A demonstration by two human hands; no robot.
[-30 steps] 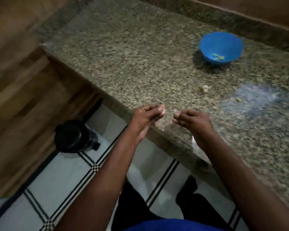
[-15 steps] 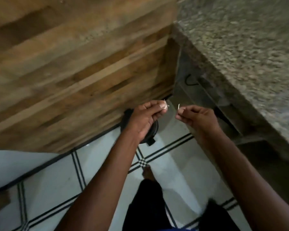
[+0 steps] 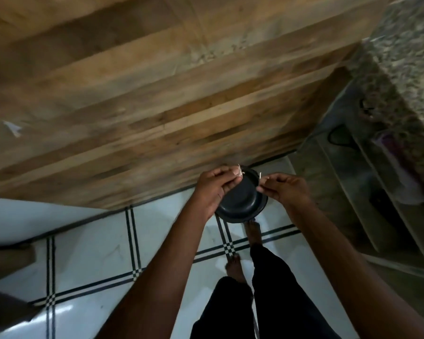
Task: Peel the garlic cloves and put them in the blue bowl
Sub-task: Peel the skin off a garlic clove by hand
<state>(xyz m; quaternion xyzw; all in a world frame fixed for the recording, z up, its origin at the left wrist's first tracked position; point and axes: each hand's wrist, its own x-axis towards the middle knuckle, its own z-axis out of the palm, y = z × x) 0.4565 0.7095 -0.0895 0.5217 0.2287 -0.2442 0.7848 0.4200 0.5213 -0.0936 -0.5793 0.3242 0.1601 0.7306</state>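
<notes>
Over black bin | both hands pinch garlic skin: left hand, right hand

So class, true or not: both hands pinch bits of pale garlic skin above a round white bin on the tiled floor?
Not quite. In the head view the left hand and right hand do pinch pale skin, but the round bin on the tiled floor is black, not white.

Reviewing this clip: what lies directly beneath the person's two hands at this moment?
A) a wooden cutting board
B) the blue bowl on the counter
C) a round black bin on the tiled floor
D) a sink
C: the left hand and right hand, each pinching pale skin, hover over the black bin on the tiled floor.
</notes>
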